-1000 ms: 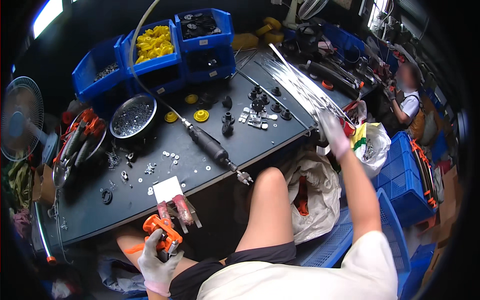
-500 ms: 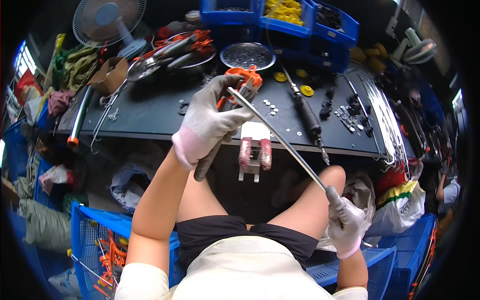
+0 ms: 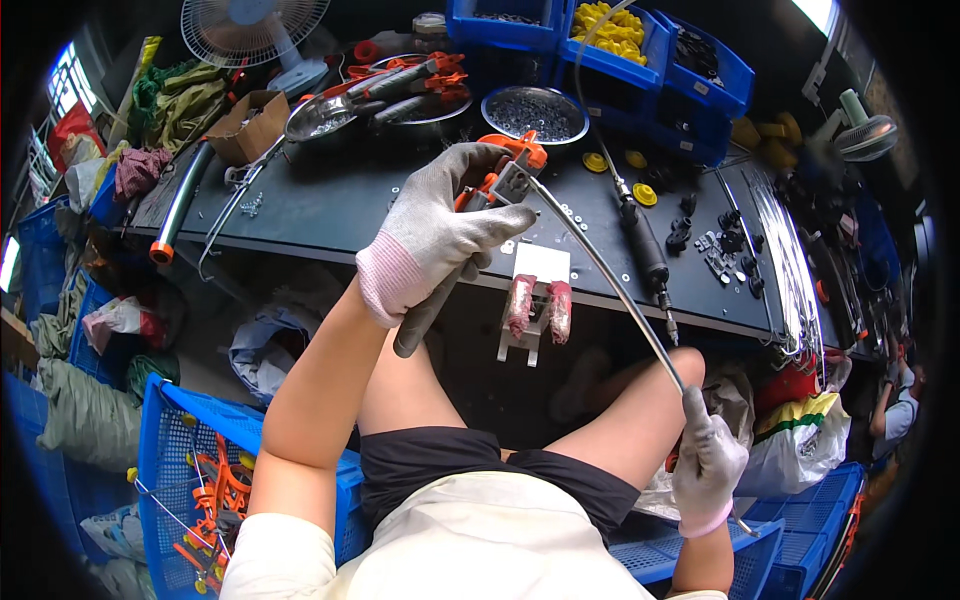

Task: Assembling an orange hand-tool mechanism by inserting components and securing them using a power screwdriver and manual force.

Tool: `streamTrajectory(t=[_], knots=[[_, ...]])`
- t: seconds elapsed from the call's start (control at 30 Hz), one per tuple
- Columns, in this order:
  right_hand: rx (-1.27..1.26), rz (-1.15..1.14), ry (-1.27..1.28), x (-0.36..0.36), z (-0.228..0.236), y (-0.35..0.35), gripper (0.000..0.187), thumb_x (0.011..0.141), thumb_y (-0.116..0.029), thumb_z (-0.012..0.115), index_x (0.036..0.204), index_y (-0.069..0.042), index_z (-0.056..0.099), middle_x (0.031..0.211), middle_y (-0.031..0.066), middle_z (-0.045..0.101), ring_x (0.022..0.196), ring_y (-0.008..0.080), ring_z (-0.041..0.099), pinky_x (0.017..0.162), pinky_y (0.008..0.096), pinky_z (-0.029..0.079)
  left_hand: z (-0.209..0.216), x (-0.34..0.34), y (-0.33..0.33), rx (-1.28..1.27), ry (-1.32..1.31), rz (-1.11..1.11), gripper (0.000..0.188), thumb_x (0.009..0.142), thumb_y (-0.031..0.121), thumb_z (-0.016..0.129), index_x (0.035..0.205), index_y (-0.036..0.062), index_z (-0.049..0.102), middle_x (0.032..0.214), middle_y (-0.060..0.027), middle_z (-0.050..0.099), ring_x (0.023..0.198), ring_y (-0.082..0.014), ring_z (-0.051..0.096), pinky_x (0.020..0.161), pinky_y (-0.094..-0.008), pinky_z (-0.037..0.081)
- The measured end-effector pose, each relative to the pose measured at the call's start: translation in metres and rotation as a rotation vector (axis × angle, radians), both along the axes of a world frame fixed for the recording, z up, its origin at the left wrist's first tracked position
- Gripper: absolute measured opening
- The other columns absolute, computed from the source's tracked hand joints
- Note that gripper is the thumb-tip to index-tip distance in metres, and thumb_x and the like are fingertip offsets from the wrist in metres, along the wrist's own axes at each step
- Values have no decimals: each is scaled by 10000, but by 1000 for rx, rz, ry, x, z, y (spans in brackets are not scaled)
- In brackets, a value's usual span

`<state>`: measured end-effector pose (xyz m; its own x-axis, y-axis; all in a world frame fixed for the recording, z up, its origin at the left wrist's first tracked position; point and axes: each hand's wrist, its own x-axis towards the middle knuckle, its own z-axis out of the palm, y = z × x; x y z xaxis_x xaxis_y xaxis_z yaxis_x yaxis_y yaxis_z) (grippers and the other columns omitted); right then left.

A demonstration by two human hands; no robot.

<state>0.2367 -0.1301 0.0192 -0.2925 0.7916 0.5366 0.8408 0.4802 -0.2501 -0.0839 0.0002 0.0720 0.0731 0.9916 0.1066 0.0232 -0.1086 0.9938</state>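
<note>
My left hand [image 3: 425, 225], in a grey-white glove with a pink cuff, is closed around a tool handle [image 3: 515, 172] with an orange top, a grey metal block and a long dark grip. It resembles a caulking gun's handle. My right hand [image 3: 708, 462], gloved too, is closed around a thin metal rod [image 3: 615, 280] that slants from upper left to lower right. The rod's upper end meets the grey block; whether it is inside a hole cannot be made out. Its lower end shows below my right hand. Below the handle, at the bench edge, is a metal fixture [image 3: 540, 300] with two red-wrapped posts.
A power screwdriver [image 3: 640, 235] lies on the dark bench [image 3: 330, 205]. Behind are a metal bowl of small parts [image 3: 535, 113] and blue bins [image 3: 620, 45]. Metal rods [image 3: 785, 270] lie at the right. A blue crate [image 3: 170, 450] with orange parts stands at my left.
The rod's upper end has moved from in front of my left fingers to the grey block. My right hand has shifted slightly right and down, and the whole view has turned a little.
</note>
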Motion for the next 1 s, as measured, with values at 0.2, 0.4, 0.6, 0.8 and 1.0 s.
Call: streamTrajectory(t=[0.2,0.4,0.6,0.8,1.0], knots=[[12,-25,-67,-2,2,0,603,752,83,519,1314,-121,595,605,80,431,492,192,456,485,330,391,-2,2,4,57,62,40,534,788,110,743,1249,-1,498,983,-41,601,556,-26,511,466,-177,436],[76,-90,-202,-6,3,-3,665,715,100,546,1324,-163,589,614,84,407,493,228,446,478,355,395,-2,4,7,54,148,81,496,785,131,750,1208,8,522,969,-38,606,571,-19,501,476,-171,436],[82,-101,-201,-12,1,-5,668,706,99,561,1317,-170,596,626,85,413,496,234,446,479,358,394,-13,7,15,170,235,127,513,784,160,755,1213,3,521,994,-50,616,583,-13,498,482,-168,433],[68,-113,-235,-12,1,0,603,713,34,604,1281,-165,628,603,25,419,453,196,437,443,323,384,-28,5,21,286,335,161,539,754,176,783,1203,12,534,1038,-66,645,686,-100,605,628,-226,516],[-994,122,854,1,-30,19,544,844,4,570,1368,-140,537,588,-56,347,449,86,373,413,263,328,-45,1,20,665,763,283,574,683,166,801,1208,92,580,986,-127,680,890,-226,691,809,-311,547]])
